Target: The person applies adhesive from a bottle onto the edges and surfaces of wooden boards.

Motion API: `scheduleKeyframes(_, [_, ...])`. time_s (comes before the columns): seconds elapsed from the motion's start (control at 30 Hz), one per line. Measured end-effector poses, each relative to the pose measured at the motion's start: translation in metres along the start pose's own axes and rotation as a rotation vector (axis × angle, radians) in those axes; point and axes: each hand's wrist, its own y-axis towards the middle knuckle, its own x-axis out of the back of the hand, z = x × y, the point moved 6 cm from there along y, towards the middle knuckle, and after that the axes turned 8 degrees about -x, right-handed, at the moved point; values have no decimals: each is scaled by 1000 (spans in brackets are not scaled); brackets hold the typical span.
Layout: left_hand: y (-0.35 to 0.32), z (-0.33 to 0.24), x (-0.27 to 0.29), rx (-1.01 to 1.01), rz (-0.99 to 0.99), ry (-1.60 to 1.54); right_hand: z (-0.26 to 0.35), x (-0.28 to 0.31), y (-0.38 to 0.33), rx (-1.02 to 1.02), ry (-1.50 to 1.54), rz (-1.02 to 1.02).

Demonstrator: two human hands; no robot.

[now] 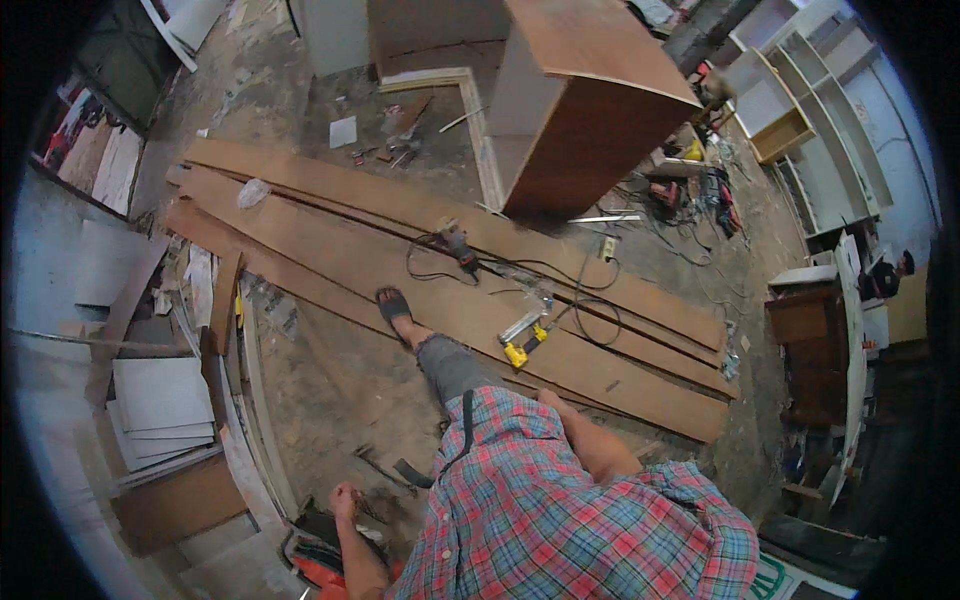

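Observation:
My left hand point(345, 500) is low on the left, over the floor beside a black and red bag or pile point(322, 570). Its fingers are curled closed, and anything in them is too small to make out. Only part of my right hand point(549, 399) shows, at the front of my plaid shirt near the edge of the long brown boards point(350, 270); its fingers are mostly hidden. On the boards ahead lie a yellow and grey nail gun point(525, 345) and a grey corded power tool point(460, 248). My sandalled left foot point(394, 305) rests on the boards.
A large brown cabinet carcass point(600, 130) stands beyond the boards. White panels point(165, 405) are stacked at left. Black cables point(600, 310) loop over the boards. Corded tools point(690, 195) clutter the floor at far right, near white shelving point(825, 140). A hammer-like tool point(385, 468) lies near my left hand.

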Motion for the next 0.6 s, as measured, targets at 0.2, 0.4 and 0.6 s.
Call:
scheduleKeyframes(0.2, [68,-133,27,-137,-66,16,179,1,104,91,-184,154])
scheduleKeyframes(0.4, [104,-246,-33,-102,394,529,488,145,131,290,-125,-13])
scheduleKeyframes(0.6, [220,-444,-22,-133,-76,222,789,327,177,570,5,-280])
